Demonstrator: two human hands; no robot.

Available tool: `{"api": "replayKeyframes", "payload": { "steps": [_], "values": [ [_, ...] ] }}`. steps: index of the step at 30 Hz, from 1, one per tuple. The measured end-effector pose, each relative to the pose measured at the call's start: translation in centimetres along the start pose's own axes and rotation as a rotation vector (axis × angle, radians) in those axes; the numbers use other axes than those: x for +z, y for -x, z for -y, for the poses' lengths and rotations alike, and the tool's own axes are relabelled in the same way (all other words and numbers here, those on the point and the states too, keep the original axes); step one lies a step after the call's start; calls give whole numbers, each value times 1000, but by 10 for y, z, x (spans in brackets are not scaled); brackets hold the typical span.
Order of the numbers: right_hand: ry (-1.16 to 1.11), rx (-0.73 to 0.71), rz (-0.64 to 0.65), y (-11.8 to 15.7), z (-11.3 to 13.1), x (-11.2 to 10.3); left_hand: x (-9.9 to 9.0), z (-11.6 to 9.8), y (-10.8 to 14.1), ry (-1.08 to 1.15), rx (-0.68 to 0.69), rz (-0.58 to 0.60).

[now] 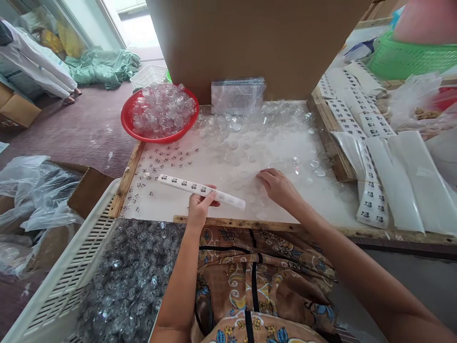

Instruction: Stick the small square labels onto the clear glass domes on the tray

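My left hand [202, 209] is closed around a white strip of panda stickers [183, 185], held slantwise over the near edge of the white tabletop [167, 202]. A row of small black panda prints shows along the strip. To the right, my right hand [274, 186] is low over the tabletop with its fingers drawn together. Whatever may be between those fingertips is hidden. Thin clear plastic discs [233, 144] lie scattered around and beyond it. Small panda pieces [171, 157] are spread over the tabletop's left side.
A red basin [124, 121] heaped with clear plastic pieces stands at the back left. Wooden strips [126, 181] edge the tabletop. More sticker sheets [371, 200] lie at right. A white crate [67, 286] of finished-looking clear pieces is at lower left. Behind stands a large cardboard box [257, 43].
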State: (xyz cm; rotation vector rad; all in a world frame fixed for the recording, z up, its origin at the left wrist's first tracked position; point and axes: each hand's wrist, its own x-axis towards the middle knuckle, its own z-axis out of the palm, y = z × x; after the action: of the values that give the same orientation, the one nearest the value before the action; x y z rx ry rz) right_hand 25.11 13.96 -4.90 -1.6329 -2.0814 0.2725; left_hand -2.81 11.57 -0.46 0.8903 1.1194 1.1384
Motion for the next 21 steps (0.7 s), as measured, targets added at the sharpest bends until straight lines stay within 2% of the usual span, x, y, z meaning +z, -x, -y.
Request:
{"api": "replayKeyframes", "payload": {
  "steps": [3, 6, 9, 12, 14, 17, 21],
  "values": [
    [35, 53, -22, -3, -1, -4, 0, 0, 0, -7, -4, -3],
    [55, 44, -56, -5, 8, -9, 0, 1, -1, -7, -4, -10],
    [-7, -80, -36, -10, 30, -7, 0, 1, -1, -12, -1, -6],
    [-81, -245, 81, -16, 54, 4, 0, 0, -1, -9, -2, -4],
    [-82, -286, 151, -20, 62, 13, 1, 0, 0, -1, 0, -12],
    [-69, -270, 179, -23, 62, 21, 1, 1, 0, 7, -2, -12],
    [-99, -265, 164, -22, 56, 17, 0, 2, -1, 7, -1, -9]
  ]
}}
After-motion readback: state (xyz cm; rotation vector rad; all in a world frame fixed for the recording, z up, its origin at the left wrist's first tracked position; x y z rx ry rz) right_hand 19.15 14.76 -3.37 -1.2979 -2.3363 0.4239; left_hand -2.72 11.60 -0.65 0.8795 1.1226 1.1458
